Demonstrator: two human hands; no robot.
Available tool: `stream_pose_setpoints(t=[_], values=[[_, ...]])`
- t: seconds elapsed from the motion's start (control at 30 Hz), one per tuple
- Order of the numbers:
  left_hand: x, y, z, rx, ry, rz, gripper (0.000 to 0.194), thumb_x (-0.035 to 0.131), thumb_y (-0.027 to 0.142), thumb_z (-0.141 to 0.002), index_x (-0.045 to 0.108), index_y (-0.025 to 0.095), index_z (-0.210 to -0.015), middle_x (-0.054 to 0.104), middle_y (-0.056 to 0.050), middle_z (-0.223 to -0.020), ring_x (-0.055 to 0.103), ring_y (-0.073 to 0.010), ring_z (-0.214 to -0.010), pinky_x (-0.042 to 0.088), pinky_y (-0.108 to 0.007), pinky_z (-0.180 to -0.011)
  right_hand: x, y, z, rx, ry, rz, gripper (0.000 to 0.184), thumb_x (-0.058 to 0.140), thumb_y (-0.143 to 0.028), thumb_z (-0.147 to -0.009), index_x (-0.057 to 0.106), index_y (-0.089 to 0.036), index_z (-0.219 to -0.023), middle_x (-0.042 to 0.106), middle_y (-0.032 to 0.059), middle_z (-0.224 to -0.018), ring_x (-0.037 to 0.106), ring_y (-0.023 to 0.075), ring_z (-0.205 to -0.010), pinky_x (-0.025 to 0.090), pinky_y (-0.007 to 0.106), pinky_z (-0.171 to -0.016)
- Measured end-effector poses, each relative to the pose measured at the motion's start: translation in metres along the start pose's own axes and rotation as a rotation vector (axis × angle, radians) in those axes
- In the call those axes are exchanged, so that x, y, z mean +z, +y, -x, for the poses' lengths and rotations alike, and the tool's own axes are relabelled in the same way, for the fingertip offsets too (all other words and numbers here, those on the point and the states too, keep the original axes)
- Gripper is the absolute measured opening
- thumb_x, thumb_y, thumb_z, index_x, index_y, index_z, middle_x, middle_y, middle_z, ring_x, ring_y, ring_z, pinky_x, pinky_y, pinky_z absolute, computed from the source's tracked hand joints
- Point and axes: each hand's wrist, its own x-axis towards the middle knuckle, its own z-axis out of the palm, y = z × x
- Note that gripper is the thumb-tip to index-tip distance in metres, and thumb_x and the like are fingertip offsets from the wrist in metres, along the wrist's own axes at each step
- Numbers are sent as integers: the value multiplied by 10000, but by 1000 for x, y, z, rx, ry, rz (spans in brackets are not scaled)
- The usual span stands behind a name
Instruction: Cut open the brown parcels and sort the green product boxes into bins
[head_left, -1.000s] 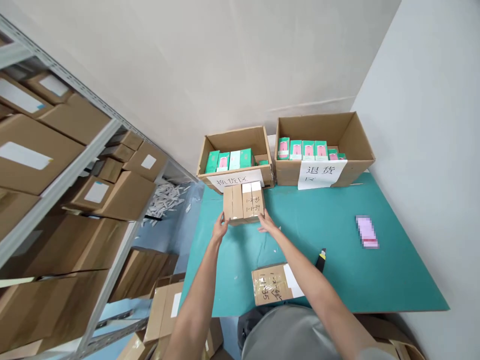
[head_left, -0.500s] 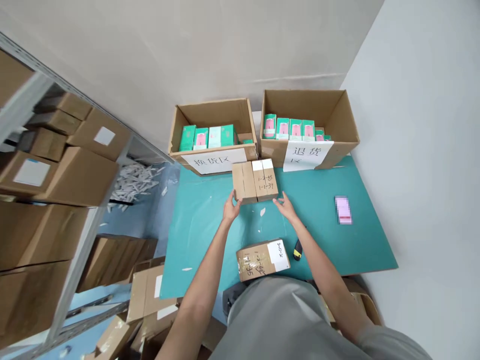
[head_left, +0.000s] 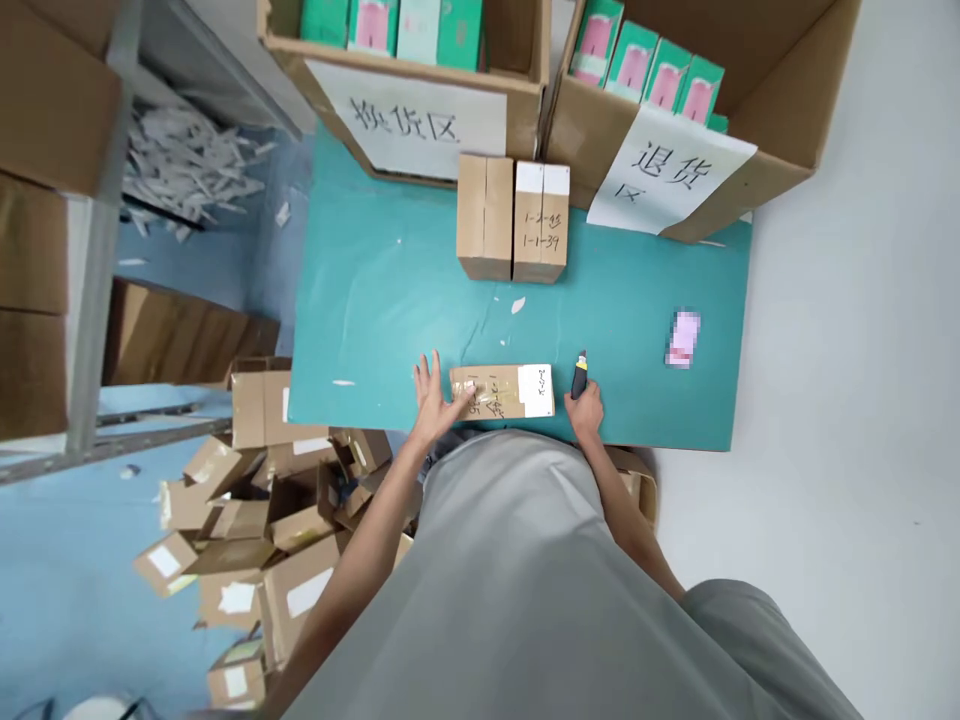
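Note:
My left hand is at the left end of a small taped cardboard box, its fingers spread and the thumb over the box's near top. The box has handwritten numbers and a white label at its right end. Just right of it, my right hand is closed round the lower end of a black and yellow utility knife, whose tip points away from me. Farther back, two upright brown boxes stand side by side, the right one with handwritten numbers and white labels.
Two large open cartons with paper signs hold green and pink packages at the back of the green table. A blurred pink object lies at right. Many opened boxes are piled on the floor, beside a shelf at left.
Both hands have left the two upright boxes and come back toward my body. The left is now at the taped box, the right has taken hold of the utility knife. The view has tilted down.

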Motion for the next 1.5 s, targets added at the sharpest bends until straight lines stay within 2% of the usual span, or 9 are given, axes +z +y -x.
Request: stream_pose_setpoints(t=[0.17, 0.23, 0.33, 0.47, 0.67, 0.77, 0.9, 1.27, 1.5], values=[[5, -11, 14, 35, -13, 4, 1530, 877, 959, -716, 213, 221, -1881, -51, -233, -1958, -144, -535, -1794, 5, -739, -1423, -29, -15, -17, -71, -56, -9, 502, 606, -343, -1046, 605, -104, -1487, 806, 219, -1299, 788, 349, -1175, 597, 400, -1009], [4, -14, 16, 72, -4, 29, 1482, 876, 964, -715, 297, 225, -1862, -46, -221, -1962, -151, -541, -1790, 4, -745, -1418, -44, -21, -20, -162, -24, -39, 488, 587, -394, -1065, 623, -135, -1477, 831, 194, -1257, 792, 339, -1158, 598, 385, -984], [0, -19, 20, 131, 6, 52, 1282, 826, 975, -764, 509, 250, -1773, -6, -164, -1975, -157, -537, -1791, 16, -738, -1424, -67, -35, -17, -429, -35, -42, 530, 521, -518, -1121, 658, -167, -1494, 848, 169, -1272, 795, 322, -1164, 599, 373, -978], [-2, -24, 23, 189, 7, 34, 1054, 713, 1000, -840, 689, 300, -1629, 58, -105, -1981, -130, -515, -1805, 36, -742, -1433, -90, -66, -5, -766, -203, 15, 602, 429, -567, -1173, 739, -177, -1512, 855, 169, -1347, 814, 347, -1223, 614, 432, -1052], [2, -30, 25, 207, -20, 44, 1077, 649, 1032, -848, 663, 312, -1649, 163, -146, -1962, -32, -534, -1809, 92, -785, -1417, -92, -126, 34, -1079, -483, 279, 553, 539, -452, -1187, 601, -337, -1723, 731, 41, -1627, 760, 329, -1412, 586, 444, -1187], [3, -33, 24, 204, -36, 69, 1089, 657, 1025, -851, 641, 307, -1670, 184, -171, -1954, -16, -531, -1809, 91, -786, -1415, -88, -146, 48, -1111, -553, 468, 560, 574, -414, -1187, 568, -379, -1745, 744, 33, -1607, 776, 348, -1385, 600, 453, -1158], [3, -35, 22, 205, -71, 85, 1101, 670, 1011, -860, 617, 294, -1694, 191, -192, -1948, 19, -523, -1812, 72, -768, -1424, -89, -157, 51, -1107, -549, 575, 579, 540, -400, -1205, 508, -373, -1783, 755, 63, -1593, 789, 353, -1356, 602, 463, -1140], [5, -38, 20, 207, -66, 113, 1104, 678, 1014, -849, 609, 313, -1698, 212, -176, -1947, 24, -515, -1814, 81, -773, -1422, -98, -167, 48, -1145, -567, 592, 562, 495, -403, -1219, 537, -292, -1768, 787, 117, -1544, 790, 336, -1320, 592, 443, -1111], [2, -37, 20, 195, -81, 113, 1100, 683, 1014, -846, 602, 327, -1701, 233, -173, -1943, 51, -502, -1816, 78, -758, -1430, -101, -175, 45, -1161, -601, 578, 544, 480, -426, -1222, 560, -331, -1751, 757, 97, -1595, 772, 335, -1336, 595, 449, -1095]])
